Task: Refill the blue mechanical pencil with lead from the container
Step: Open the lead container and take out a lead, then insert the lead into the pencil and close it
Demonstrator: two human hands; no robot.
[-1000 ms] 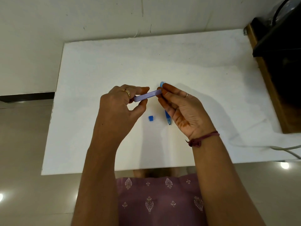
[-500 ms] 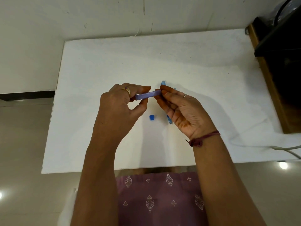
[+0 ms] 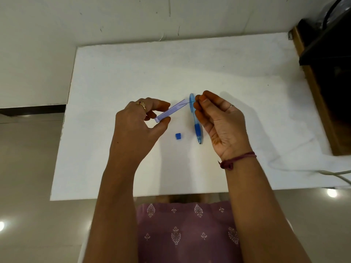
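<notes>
The right hand point(image 3: 221, 120) has its thumb and forefinger tips pressed together on one end of a thin dark stick of pencil lead point(image 3: 187, 104) — a closed pinch, the other fingers curled loosely behind it. The lead runs leftward from that grip, and its far end lies inside the open mouth of the slim translucent lilac plastic lead container point(image 3: 170, 111). The left hand point(image 3: 137, 126) holds that container by its lower closed end, thumb beneath and fingers on top, clamped on it, so the container slants up and to the right above the desk point(image 3: 247, 76) with its open end pointing at the right fingertips. A gold ring sits on one left finger, a thin ring on a right finger, and a dark red thread is tied around the right wrist.

Below the lead the blue translucent mechanical pencil point(image 3: 195, 118) with a darker blue rubber sleeve lies flat on the white desk, near its middle, tip toward the near edge — untouched, just left of the right palm. A small blue square cap point(image 3: 178, 136) lies on the desk just left of the pencil's tip end, apart from both hands. A dark wooden unit stands against the desk's right edge, and a pale cable crosses the near right corner
</notes>
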